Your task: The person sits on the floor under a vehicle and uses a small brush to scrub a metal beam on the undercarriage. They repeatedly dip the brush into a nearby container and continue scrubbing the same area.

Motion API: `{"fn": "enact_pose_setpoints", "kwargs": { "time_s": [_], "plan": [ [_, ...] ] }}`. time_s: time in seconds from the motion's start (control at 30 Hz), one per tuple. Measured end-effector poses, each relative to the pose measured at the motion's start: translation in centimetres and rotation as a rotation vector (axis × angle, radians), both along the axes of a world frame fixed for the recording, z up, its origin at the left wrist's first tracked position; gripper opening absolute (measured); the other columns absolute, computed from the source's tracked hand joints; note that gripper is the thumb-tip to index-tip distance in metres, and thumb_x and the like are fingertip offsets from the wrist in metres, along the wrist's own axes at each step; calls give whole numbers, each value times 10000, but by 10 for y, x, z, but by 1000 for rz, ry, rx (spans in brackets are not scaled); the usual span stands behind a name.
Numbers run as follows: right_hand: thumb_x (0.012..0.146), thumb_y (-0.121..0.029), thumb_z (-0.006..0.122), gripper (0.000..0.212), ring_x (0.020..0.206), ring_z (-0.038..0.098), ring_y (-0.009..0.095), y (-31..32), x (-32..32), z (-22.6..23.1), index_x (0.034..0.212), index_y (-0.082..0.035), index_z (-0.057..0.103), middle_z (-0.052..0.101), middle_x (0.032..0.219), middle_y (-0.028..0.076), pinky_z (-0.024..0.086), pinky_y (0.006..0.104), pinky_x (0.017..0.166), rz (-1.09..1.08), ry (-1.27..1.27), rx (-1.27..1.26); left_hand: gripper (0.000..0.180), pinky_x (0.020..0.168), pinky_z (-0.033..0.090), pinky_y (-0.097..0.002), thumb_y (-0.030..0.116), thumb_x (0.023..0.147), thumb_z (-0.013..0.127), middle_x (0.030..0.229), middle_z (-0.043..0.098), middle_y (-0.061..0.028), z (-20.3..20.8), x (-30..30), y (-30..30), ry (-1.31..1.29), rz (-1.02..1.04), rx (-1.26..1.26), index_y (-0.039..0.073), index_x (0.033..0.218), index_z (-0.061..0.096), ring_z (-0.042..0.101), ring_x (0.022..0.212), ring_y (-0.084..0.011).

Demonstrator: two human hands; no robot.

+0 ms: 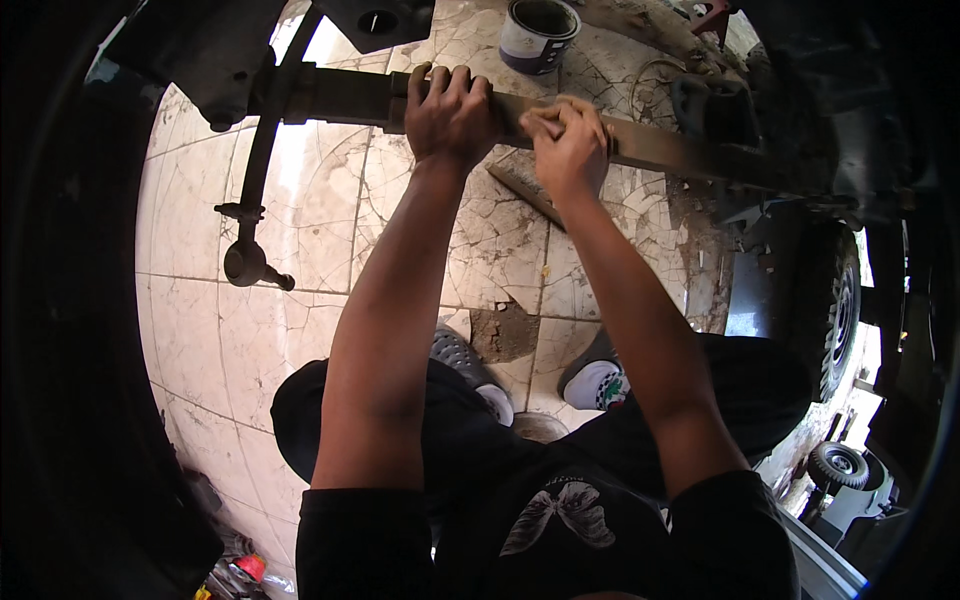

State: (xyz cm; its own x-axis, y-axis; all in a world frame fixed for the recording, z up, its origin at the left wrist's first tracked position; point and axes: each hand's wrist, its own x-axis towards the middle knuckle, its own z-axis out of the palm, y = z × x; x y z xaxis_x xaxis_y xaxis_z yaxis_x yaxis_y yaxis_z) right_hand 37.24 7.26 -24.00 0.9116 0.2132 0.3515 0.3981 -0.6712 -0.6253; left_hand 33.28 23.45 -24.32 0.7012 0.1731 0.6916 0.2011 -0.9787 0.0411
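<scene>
A long metal beam (350, 95) runs across the far side, dark at the left and brownish toward the right. My left hand (452, 115) is laid over it with the fingers curled round its far edge. Just to the right, my right hand (572, 145) is closed in a pinch against the beam's brownish stretch (650, 145). Whatever those fingers hold is hidden and slightly blurred. At the beam's left end, a dark rod with a ball joint (243, 262) hangs toward me.
A paint can (540, 35) stands beyond the beam. Below my hands a flat strip (525, 195) lies on the cracked floor tiles (310, 220). Dark vehicle parts frame both sides, with a tyre (843, 310) at the right. Red and yellow items (248, 568) lie lower left.
</scene>
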Motion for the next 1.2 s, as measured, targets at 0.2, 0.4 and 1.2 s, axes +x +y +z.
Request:
{"fn": "enact_pose_setpoints", "kwargs": {
  "time_s": [0.2,0.4,1.2],
  "plan": [
    [857,-346,859,176,1220,628,259,9,21,-2,908,-185,809,718,1193,33,345,498,1206,-45,110,41,100,1087,445,-442,237,855,691,950,741,-33,0,3,-6,-14,12,18,157,863,751,711,1020,-258],
    [837,-334,871,172,1209,630,263,1,12,-2,901,-187,808,720,1175,19,356,496,1197,-11,-18,-7,101,1062,458,-444,240,847,691,938,741,-36,-3,3,-3,-34,-12,13,153,851,742,712,998,-267],
    [843,-305,872,176,1227,632,274,5,21,-1,932,-164,816,720,1196,53,370,513,1181,-11,-16,32,181,1029,461,-453,256,959,642,921,727,-31,-6,5,-1,-61,-43,43,132,859,728,695,967,-250]
  ]
}}
